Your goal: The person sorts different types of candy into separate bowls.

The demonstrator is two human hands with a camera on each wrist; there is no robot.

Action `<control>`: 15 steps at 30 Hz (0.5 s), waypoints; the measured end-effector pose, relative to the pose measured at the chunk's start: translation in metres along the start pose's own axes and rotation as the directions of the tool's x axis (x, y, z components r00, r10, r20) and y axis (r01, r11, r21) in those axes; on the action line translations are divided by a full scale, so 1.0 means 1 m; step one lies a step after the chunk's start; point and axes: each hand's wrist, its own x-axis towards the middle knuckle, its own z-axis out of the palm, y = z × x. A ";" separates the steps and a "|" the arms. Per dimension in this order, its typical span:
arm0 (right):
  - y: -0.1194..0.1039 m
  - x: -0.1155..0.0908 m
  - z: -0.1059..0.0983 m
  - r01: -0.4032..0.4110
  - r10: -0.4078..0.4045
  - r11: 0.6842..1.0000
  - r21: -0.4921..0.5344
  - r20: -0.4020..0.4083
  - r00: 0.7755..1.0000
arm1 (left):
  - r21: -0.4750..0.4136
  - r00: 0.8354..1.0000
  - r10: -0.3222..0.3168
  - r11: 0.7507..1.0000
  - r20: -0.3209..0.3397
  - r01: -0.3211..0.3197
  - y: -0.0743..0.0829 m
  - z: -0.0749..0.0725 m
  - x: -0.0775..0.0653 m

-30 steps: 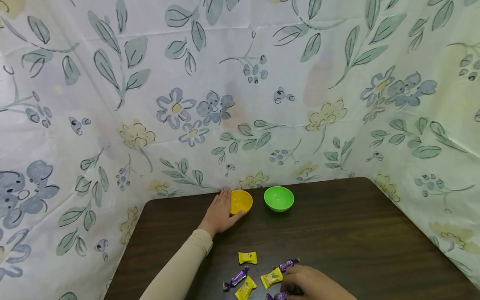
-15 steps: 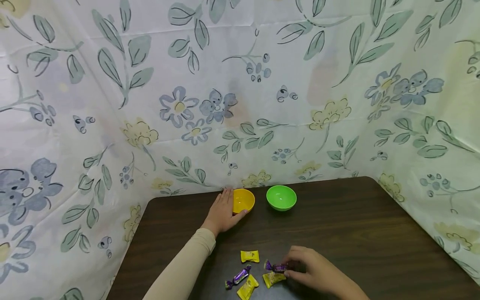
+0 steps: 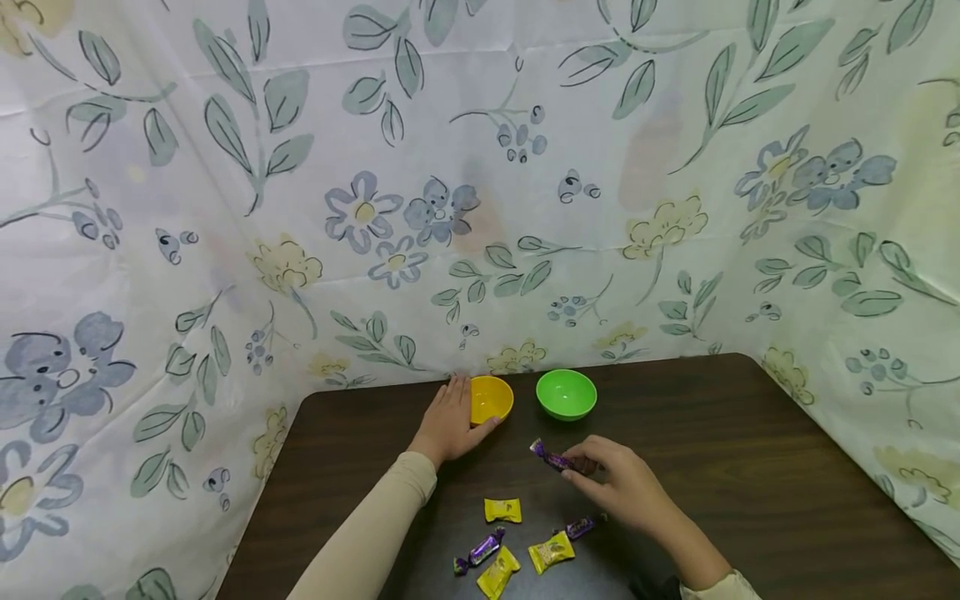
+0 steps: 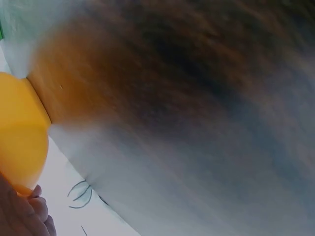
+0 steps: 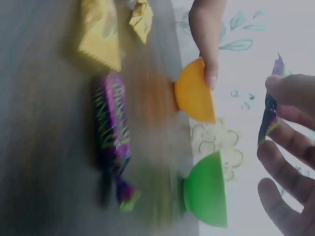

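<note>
My left hand lies against the left side of a yellow-orange bowl, fingers extended and thumb stretched along its front. In the left wrist view the bowl shows at the left edge, with part of the hand below it. My right hand pinches a purple wrapped candy above the table, in front of a green bowl. Thumb and fingers grip this candy in the right wrist view. Another purple candy lies beside a yellow candy.
Another purple candy and two yellow candies lie nearer the front of the dark wooden table. A floral cloth hangs behind the table and along its sides. Both bowls stand near the back edge.
My right hand has lifted a purple candy from among the others and moved it forward, toward the bowls. My left hand stays at the yellow-orange bowl.
</note>
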 end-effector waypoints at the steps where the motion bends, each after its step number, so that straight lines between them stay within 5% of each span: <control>1: -0.001 0.003 0.001 -0.014 0.014 1.000 -0.007 -0.011 1.000 | 0.001 1.000 -0.001 1.000 -0.001 0.001 0.000 0.000 0.000; 15: -0.013 0.063 0.027 -0.196 0.192 0.978 -0.067 -0.064 0.979 | 0.008 1.000 -0.004 1.000 0.001 0.004 0.000 0.002 0.001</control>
